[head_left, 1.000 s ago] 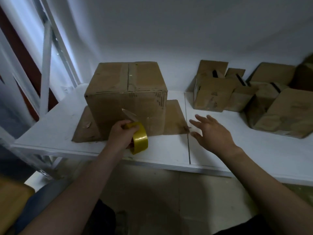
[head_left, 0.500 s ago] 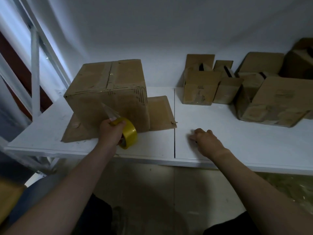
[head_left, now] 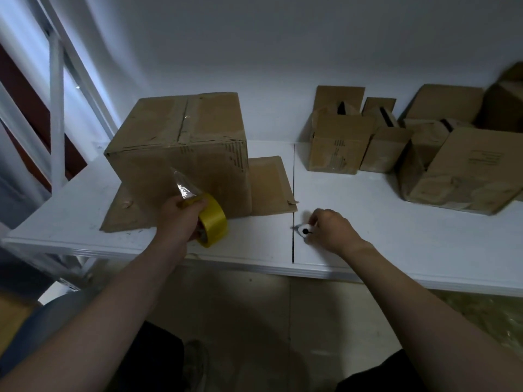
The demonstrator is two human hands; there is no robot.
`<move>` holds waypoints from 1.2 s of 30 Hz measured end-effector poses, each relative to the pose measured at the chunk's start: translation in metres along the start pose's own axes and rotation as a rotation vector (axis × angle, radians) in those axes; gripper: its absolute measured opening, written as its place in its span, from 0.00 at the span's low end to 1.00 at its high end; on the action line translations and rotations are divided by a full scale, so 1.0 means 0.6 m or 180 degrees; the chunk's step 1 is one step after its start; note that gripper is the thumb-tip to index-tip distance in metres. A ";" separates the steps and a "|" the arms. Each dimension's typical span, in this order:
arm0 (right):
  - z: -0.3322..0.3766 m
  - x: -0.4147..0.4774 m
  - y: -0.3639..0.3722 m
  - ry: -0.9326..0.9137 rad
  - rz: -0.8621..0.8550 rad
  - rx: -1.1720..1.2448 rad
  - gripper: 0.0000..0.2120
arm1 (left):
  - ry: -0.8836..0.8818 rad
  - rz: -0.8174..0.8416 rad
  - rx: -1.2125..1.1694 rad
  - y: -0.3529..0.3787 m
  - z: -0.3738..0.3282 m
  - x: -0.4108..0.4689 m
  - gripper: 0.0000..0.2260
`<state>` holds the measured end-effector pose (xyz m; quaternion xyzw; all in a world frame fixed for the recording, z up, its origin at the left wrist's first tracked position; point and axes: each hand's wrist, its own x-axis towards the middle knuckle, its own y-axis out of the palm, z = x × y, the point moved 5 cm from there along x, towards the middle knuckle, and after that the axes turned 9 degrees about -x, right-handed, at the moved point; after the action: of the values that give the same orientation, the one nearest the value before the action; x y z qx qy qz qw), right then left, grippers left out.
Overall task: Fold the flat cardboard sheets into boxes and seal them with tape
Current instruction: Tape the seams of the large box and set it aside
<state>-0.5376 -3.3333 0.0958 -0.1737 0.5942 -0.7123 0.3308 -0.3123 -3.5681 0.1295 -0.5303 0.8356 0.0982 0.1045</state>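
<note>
Two white tabletops meet at seam; L hand grip holds tape roll, R hand pinches cutter.

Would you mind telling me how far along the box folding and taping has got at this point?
Done: the large brown cardboard box stands folded, tape along its top seam. In hand: the left hand grips the yellow tape roll with a clear strip pulled loose; the right hand closes on a small white cutter-like tool on the white table. Left: flat cardboard sheets under the box, and several smaller boxes with open tops.
</note>
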 end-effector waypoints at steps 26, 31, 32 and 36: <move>0.402 0.025 -0.127 -0.2649 -0.1403 -0.0425 0.12 | -0.0094 0.0688 0.0092 -0.060 -0.025 0.025 0.12; 0.425 0.036 -0.123 -0.2637 -0.1355 -0.1106 0.12 | -0.0164 0.0798 -0.0082 -0.061 -0.022 0.019 0.09; 0.431 0.038 -0.122 -0.2584 -0.1364 -0.1205 0.12 | -0.0183 0.0808 -0.0081 -0.060 -0.022 0.018 0.08; 0.448 0.044 -0.121 -0.2315 -0.1374 -0.1528 0.14 | -0.0242 0.0789 -0.0062 -0.058 -0.025 0.020 0.05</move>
<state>-0.4038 -3.5424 0.2242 -0.6021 0.5379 -0.5006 0.3123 -0.2866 -3.5971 0.1388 -0.4199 0.8891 0.1386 0.1180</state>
